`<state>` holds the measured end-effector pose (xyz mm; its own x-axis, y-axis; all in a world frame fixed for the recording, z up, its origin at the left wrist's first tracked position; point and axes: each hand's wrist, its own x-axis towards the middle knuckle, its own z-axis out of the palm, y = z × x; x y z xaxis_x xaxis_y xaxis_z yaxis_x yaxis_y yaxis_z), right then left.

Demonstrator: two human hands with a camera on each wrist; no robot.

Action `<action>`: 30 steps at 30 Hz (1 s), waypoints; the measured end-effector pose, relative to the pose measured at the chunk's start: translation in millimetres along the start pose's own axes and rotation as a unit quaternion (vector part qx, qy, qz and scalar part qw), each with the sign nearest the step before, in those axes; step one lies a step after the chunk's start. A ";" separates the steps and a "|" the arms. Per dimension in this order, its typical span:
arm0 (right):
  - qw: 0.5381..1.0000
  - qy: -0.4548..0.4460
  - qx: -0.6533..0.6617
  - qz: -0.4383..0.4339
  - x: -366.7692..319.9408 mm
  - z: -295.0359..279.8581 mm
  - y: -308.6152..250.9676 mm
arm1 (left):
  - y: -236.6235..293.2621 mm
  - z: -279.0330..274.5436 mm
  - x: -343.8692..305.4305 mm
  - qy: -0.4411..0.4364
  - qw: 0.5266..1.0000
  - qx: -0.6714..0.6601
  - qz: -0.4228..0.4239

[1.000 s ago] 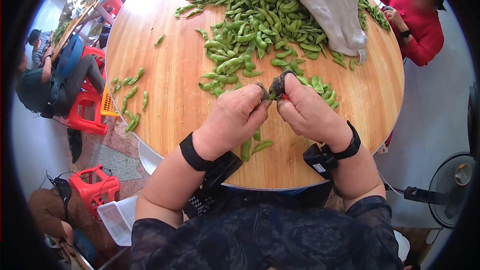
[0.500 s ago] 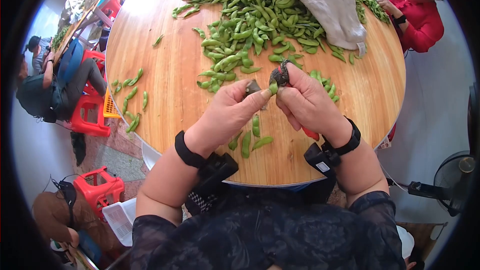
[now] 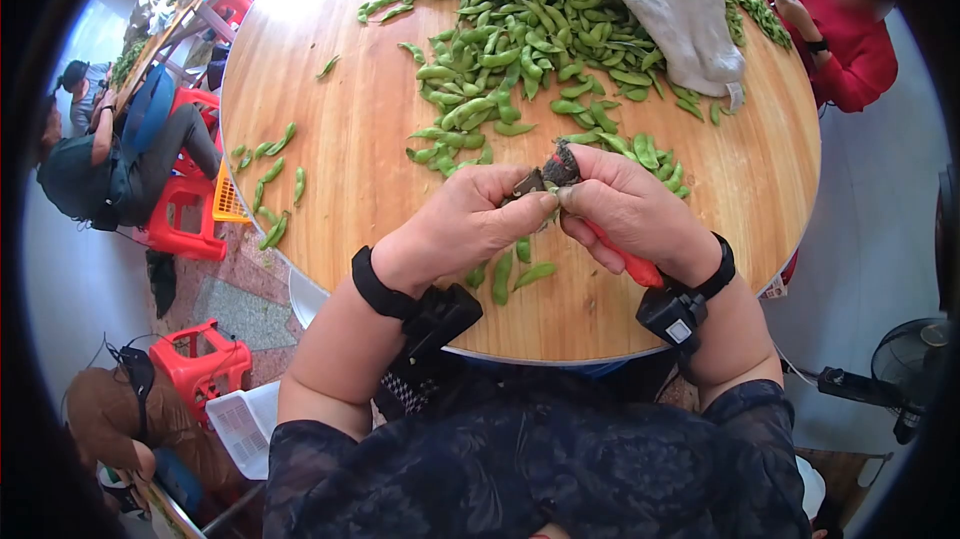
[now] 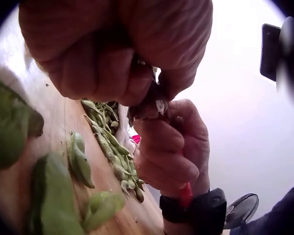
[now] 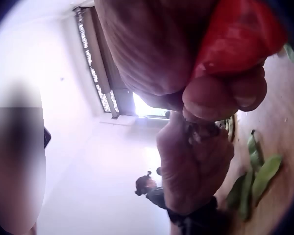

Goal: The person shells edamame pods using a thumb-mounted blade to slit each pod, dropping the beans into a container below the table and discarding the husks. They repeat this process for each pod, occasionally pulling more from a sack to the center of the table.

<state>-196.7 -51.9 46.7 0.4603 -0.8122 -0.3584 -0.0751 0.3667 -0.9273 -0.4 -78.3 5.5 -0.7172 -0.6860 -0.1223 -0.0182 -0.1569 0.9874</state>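
Over the round wooden table (image 3: 330, 169), both hands meet at their fingertips. The left hand (image 3: 465, 217) is curled in a pinch on a green pod, mostly hidden by the fingers, with a dark cover by its index finger. The right hand (image 3: 635, 207) grips a red handle (image 3: 632, 261), which also shows in the right wrist view as a red shape (image 5: 237, 36). A dark wrapped piece (image 3: 562, 167) sits at that hand's index finger. Several loose pods (image 3: 501, 277) lie below the hands.
A large heap of green pods (image 3: 500, 39) lies beyond the hands, partly under a white cloth (image 3: 675, 14). More pods (image 3: 275, 229) are at the table's left. A person in red (image 3: 850, 49) is at the right, near a fan (image 3: 910, 359); red stools (image 3: 200, 364) stand left.
The pod between the fingertips, plainer half a second ago, is now mostly covered. The hands have drawn together, and more of the red handle shows below the right hand.
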 end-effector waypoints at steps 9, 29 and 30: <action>0.976 0.155 -0.115 -0.099 2.2 8.6 6.8 | 12.6 -19.0 -1.6 0.061 0.978 -0.197 0.010; 0.653 0.087 -0.680 -0.322 66.4 35.8 9.2 | 7.7 -48.3 1.1 0.211 0.853 -0.462 0.117; 0.654 0.133 -0.674 -0.317 64.9 30.2 9.7 | 4.6 -48.4 2.4 0.203 0.856 -0.459 0.127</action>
<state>-140.8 -87.3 17.7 0.6206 -0.7227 0.3042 -0.7373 -0.6699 -0.0873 31.6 -115.1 4.9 -0.3117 -0.9420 -0.1244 0.7906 -0.3297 0.5159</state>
